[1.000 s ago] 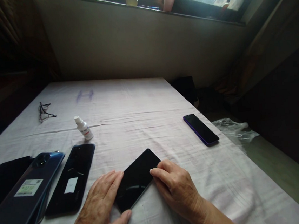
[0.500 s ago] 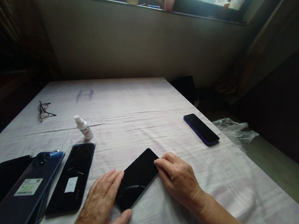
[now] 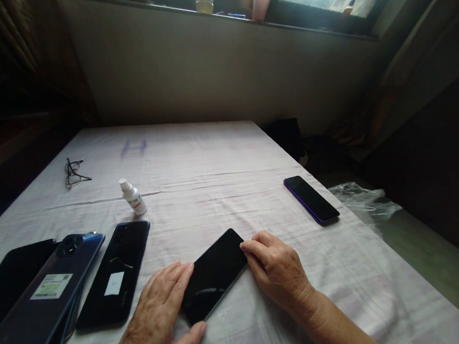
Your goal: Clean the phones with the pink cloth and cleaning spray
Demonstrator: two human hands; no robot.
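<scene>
A black smartphone (image 3: 214, 279) lies screen up on the cloth in front of me, a light reflection near its lower end. My left hand (image 3: 162, 313) grips it, with fingers along the left edge and the thumb at the bottom corner. At the upper right corner my right hand (image 3: 277, 267) is closed in a pinch, fingertips against the phone's edge; whatever sits between them is hidden. Left of my left hand, a dark phone (image 3: 117, 247) rests back up with a small white label (image 3: 113, 283).
Several overlapping phones, including a blue one (image 3: 74, 262) with a sticker, lie at the left. A small white bottle (image 3: 134, 198) stands behind them, near folded eyeglasses (image 3: 74, 174). A purple-edged phone (image 3: 312, 199) lies near the right edge. Clear plastic (image 3: 362, 200) is beyond it.
The whole view has shifted slightly, so things appear a little further right. Both hands keep their places on the phone.
</scene>
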